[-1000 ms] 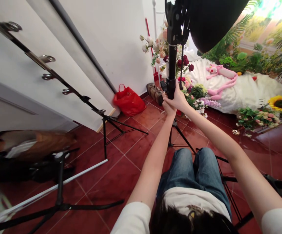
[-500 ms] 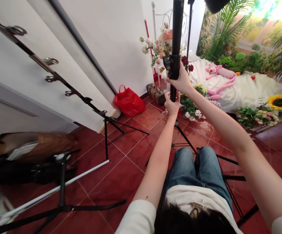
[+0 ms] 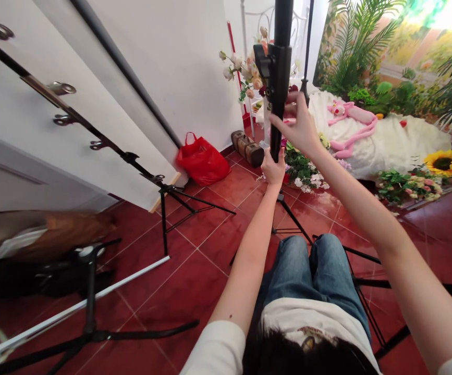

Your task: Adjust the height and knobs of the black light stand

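A black light stand (image 3: pixel 282 70) rises upright in front of me, with a clamp collar and a side knob (image 3: pixel 262 61) on its pole. My left hand (image 3: pixel 273 167) is wrapped round the thinner pole section below the collar. Just above it, my right hand (image 3: pixel 298 122) has its fingers apart beside the pole, close under the collar. The stand's legs (image 3: pixel 294 216) spread over the floor beyond my knees. The top of the pole runs out of view.
Other black stands stand at the left (image 3: pixel 93 312) and near the wall (image 3: pixel 165 190). A red bag (image 3: pixel 203 160) and a brown case (image 3: pixel 247 148) sit by the wall. A white-draped bed (image 3: pixel 405 138) holds a pink plush toy (image 3: pixel 353 114), with artificial flowers (image 3: pixel 306 169) around it. A white rod (image 3: pixel 132 281) lies left.
My right hand has loosened from round the pole and its fingers have spread. The collar and knob sit higher above my left hand, which still grips the pole. The view has shifted slightly.
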